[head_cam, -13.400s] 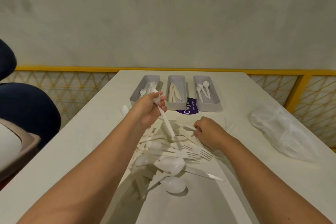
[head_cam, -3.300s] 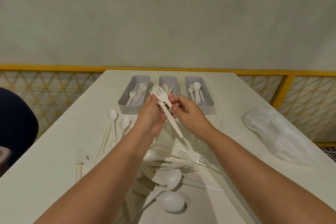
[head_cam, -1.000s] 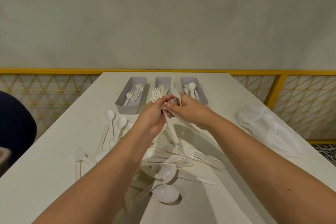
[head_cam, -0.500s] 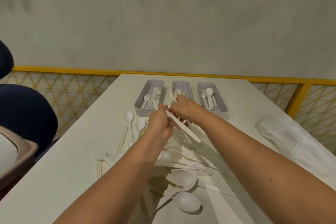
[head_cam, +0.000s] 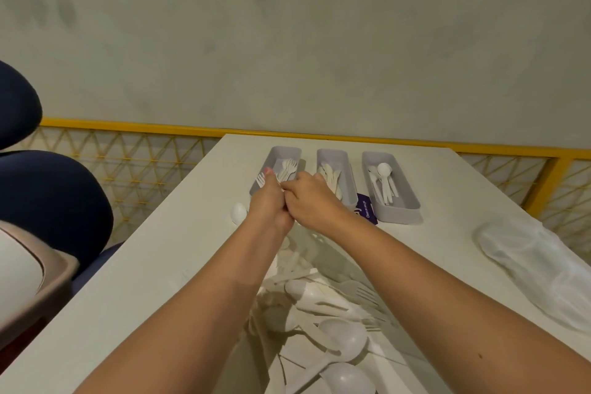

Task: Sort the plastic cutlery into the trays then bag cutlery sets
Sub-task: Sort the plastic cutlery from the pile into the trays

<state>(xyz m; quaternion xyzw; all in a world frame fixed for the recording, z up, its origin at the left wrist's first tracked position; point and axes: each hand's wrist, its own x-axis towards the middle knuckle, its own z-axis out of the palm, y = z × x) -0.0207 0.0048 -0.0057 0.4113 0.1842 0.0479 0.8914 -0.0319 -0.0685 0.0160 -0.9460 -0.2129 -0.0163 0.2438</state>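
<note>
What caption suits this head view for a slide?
Left hand grips forks at the fork tray, right hand alongside; loose cutlery pile nearer.

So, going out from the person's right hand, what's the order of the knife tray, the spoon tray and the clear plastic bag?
1. The knife tray, middle of the three: just beyond the right hand, by its fingers.
2. The spoon tray, on the right: one tray further over.
3. The clear plastic bag: far off to the right.
</note>
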